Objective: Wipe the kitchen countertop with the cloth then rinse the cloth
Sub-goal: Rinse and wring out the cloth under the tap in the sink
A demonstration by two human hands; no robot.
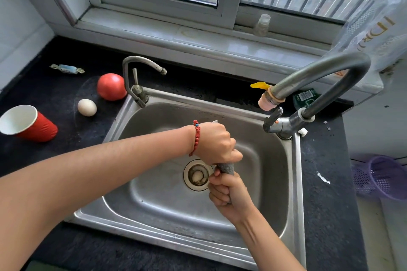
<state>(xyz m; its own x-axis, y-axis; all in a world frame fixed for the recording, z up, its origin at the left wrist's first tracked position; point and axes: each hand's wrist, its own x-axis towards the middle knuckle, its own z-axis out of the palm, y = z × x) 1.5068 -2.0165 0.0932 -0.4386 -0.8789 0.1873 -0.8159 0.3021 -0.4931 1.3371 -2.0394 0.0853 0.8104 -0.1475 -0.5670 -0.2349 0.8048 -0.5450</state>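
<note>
Over the steel sink (295, 182), both hands are wrapped tight around a grey cloth (225, 168) that is twisted into a rope between them, just above and to the right of the drain (197, 175). The left hand (217, 143), with a red bead bracelet (196, 137) on its wrist, has its fingers curled into a fist round the upper end of the cloth, a pale tip of which pokes out behind the knuckles. The right hand (229, 192) grips the lower end from below, fingers folded round it, so only a short stretch of cloth shows between the two fists. The big curved tap (330, 79) stands at the sink's far right corner, its pink-tipped spout hanging over the basin's far rim; a smaller tap (137, 81) stands at the far left corner. On the dark countertop (66, 156) left of the sink lie a tomato (111, 87) and, just beside it, an egg (87, 107); a red paper cup (28, 123) lies on its side near the left edge, and a wrapped sweet (67, 69) rests towards the far left corner. A purple basket (383, 177) sits off the countertop's right edge.
</note>
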